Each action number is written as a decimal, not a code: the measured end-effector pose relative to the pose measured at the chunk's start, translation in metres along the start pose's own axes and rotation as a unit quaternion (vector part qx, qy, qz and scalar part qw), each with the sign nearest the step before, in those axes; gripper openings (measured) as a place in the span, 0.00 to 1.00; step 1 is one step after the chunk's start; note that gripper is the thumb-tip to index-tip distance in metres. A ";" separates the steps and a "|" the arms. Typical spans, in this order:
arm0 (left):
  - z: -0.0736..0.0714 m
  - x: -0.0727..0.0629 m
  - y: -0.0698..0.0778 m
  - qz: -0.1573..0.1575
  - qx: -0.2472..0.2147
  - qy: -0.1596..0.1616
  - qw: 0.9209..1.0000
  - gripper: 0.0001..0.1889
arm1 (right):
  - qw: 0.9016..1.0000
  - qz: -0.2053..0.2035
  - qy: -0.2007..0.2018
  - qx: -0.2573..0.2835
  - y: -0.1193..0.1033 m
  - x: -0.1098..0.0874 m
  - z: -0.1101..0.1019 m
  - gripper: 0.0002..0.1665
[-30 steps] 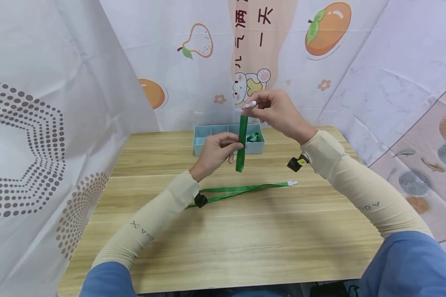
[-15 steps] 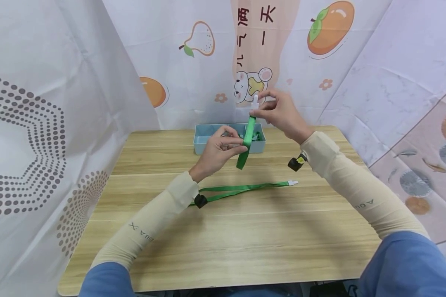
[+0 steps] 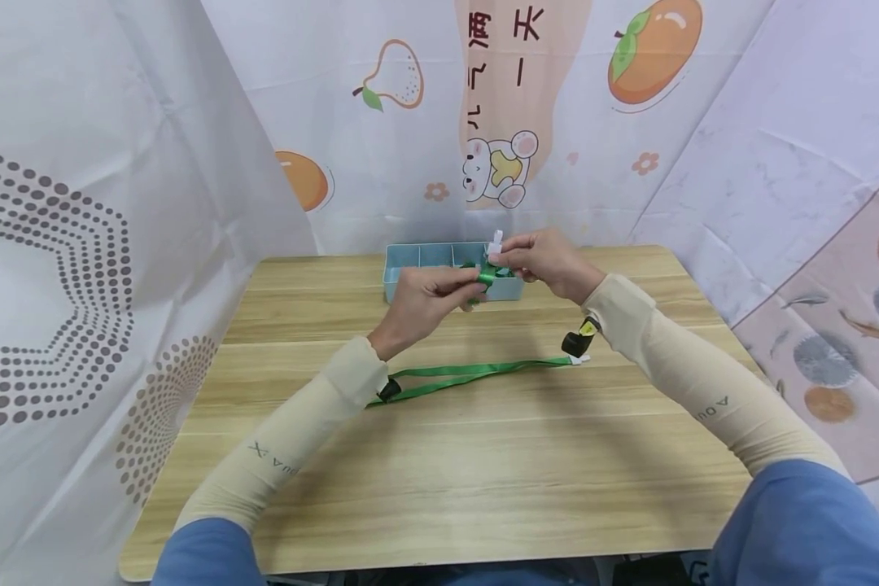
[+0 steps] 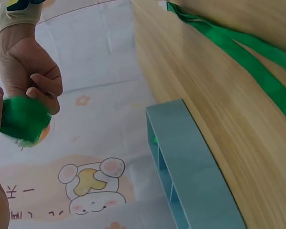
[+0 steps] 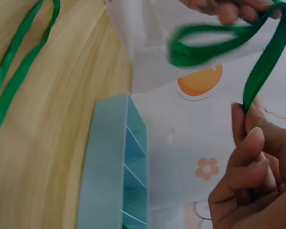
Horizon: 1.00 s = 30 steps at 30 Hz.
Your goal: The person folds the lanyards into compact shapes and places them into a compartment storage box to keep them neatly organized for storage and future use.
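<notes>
A green lanyard point(image 3: 487, 279) with a white clip point(image 3: 494, 244) is held between both hands, low in front of the box. My left hand point(image 3: 426, 303) pinches its folded strap, and a loop of it hangs off beyond the fingers in the right wrist view. With thumb and fingers my right hand point(image 3: 551, 262) grips the clip end, the clip pointing up. From there the strap point(image 5: 269, 57) runs in a curve to the left hand. Another green lanyard point(image 3: 476, 374) lies stretched out on the table, its white clip end to the right, its other end behind the left wrist.
At the back of the wooden table point(image 3: 439, 488) stands a light blue divided box point(image 3: 401, 281). Green straps point(image 3: 509, 271) lie in its right compartment, partly hidden by the hands. A printed cloth point(image 3: 381, 163) hangs behind the table.
The right hand has come down with the clip end toward the box. The strap, earlier hanging upright below it, is now bunched at the left hand, which has barely moved.
</notes>
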<state>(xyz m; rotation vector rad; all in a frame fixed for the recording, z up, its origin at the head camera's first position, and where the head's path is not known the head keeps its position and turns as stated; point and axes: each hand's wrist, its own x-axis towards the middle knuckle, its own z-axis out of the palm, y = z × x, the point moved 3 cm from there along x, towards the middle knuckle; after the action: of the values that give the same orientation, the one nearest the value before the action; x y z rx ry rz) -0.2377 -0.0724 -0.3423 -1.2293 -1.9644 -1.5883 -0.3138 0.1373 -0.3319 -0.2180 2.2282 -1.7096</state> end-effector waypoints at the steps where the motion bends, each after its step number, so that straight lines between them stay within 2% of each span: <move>1: 0.001 -0.001 -0.001 -0.010 0.002 0.000 1.000 0.12 | 1.000 0.006 -0.005 0.011 0.002 0.000 0.000 0.08; 6: 0.005 -0.008 -0.006 -0.060 0.000 0.001 0.998 0.07 | 0.998 0.017 -0.021 0.058 0.010 0.003 -0.001 0.03; 9: 0.007 -0.011 -0.008 -0.069 -0.002 0.000 0.998 0.06 | 0.997 0.006 -0.029 0.066 0.011 0.003 -0.002 0.04; 17: 0.010 -0.015 -0.009 -0.018 0.064 0.008 0.998 0.02 | 0.992 0.002 -0.081 0.093 0.010 0.003 -0.001 0.07; 21: 0.011 -0.018 -0.009 -0.003 0.077 0.009 0.997 0.03 | 0.989 0.003 -0.104 0.103 0.009 0.002 0.000 0.07; 27: 0.011 -0.021 -0.011 0.000 0.089 0.018 0.996 0.07 | 0.984 0.016 -0.138 0.109 0.005 0.002 -0.002 0.10; 30: 0.011 -0.023 -0.013 -0.017 0.093 0.021 0.995 0.06 | 0.985 0.013 -0.138 0.103 -0.001 0.003 -0.005 0.11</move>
<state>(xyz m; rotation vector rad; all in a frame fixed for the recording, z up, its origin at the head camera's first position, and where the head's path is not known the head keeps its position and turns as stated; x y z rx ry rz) -0.2320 -0.0723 -0.3707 -1.0870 -2.0644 -1.3974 -0.3185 0.1409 -0.3305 -0.3512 1.8373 -1.7609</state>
